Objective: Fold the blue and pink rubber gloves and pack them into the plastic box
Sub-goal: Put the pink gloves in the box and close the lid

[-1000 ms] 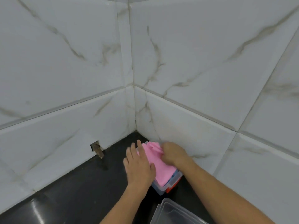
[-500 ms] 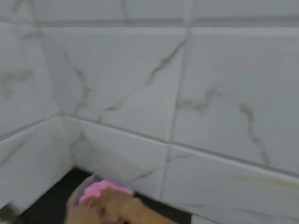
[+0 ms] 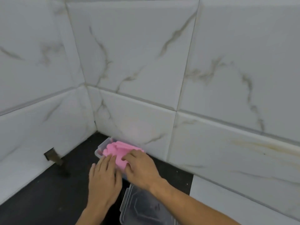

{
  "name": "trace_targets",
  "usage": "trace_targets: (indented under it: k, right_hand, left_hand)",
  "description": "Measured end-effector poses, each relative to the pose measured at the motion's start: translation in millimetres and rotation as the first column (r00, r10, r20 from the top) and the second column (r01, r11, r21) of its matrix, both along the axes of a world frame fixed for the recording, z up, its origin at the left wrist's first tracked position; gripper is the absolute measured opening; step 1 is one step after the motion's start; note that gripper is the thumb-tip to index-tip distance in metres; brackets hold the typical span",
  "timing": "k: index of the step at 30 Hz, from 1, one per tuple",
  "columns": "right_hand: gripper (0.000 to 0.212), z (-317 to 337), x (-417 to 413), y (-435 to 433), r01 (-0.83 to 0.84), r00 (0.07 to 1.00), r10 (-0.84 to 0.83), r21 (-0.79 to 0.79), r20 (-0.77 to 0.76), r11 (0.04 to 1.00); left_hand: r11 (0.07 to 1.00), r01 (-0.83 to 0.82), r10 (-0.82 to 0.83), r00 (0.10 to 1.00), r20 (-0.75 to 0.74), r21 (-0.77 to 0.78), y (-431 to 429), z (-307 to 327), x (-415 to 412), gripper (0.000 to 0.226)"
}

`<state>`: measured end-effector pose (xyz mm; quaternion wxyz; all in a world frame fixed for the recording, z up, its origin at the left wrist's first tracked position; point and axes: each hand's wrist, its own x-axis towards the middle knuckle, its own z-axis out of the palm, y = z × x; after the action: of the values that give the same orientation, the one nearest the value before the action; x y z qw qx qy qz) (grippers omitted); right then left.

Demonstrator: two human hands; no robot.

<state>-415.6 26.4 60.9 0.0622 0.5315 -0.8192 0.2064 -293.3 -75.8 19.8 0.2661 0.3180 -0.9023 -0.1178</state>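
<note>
both hands (image 3: 123, 174) flat on pink glove (image 3: 121, 151)

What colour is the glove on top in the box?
Pink, seen in the head view, pressed under both hands.

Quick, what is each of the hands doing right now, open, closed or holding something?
Left hand: open, flat, fingers resting on the pink glove in the plastic box.
Right hand: open, fingers pressing down on the pink glove, not gripping it.
</note>
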Motion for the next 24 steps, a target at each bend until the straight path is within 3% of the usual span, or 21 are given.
trace_targets:
  k: [1, 2, 4, 5, 7, 10, 12, 17, 21, 24]
  right_hand:
    - [0.038, -5, 6, 12, 0.008, 0.999, -0.009, 0.016, 0.045, 1.0]
    - [0.032, -13, 17, 30, 0.05, 0.992, -0.06, 0.097, 0.111, 0.994]
    - [0.023, -11, 27, 38, 0.008, 0.991, -0.028, 0.149, 0.133, 0.989]
    - [0.022, -17, 34, 42, -0.025, 0.997, 0.003, 0.265, 0.084, 0.964]
    - [0.032, -37, 53, 68, -0.065, 0.996, 0.033, 0.439, 0.081, 0.896]
    - [0.062, -57, 68, 81, -0.083, 0.993, 0.02, 0.553, 0.119, 0.829]
    - [0.068, -65, 73, 80, -0.073, 0.993, 0.006, 0.564, 0.12, 0.822]
    - [0.053, -70, 80, 75, -0.121, 0.992, 0.09, 0.555, 0.084, 0.823]
    - [0.058, -64, 71, 82, -0.141, 0.99, 0.115, 0.546, 0.082, 0.826]
    - [0.045, -58, 60, 91, -0.194, 0.978, 0.204, 0.513, 0.036, 0.836]
  left_hand:
    - [0.995, 0.088, -0.087, 0.996, -0.014, 0.047, 0, -3, 10, 0.052]
    - [0.999, 0.005, -0.006, 1.0, 0.014, 0.034, 24, -16, 19, 0.045]
    - [0.999, 0.017, -0.014, 0.998, -0.067, 0.038, 25, -20, 31, 0.025]
    - [0.998, 0.005, -0.005, 1.0, 0.0, 0.061, 28, -22, 34, 0.018]
    - [0.949, -0.053, -0.027, 0.968, 0.249, 0.31, 59, -37, 49, 0.029]
    - [0.896, -0.156, -0.045, 0.899, 0.435, 0.415, 70, -46, 56, 0.044]
    - [0.845, -0.207, -0.034, 0.9, 0.435, 0.494, 69, -46, 55, 0.042]
    - [0.774, -0.273, -0.021, 0.891, 0.454, 0.572, 69, -36, 53, 0.01]
    - [0.785, -0.247, -0.068, 0.877, 0.475, 0.568, 65, -26, 58, 0.02]
    - [0.764, -0.248, -0.086, 0.876, 0.475, 0.596, 54, -6, 59, 0.032]
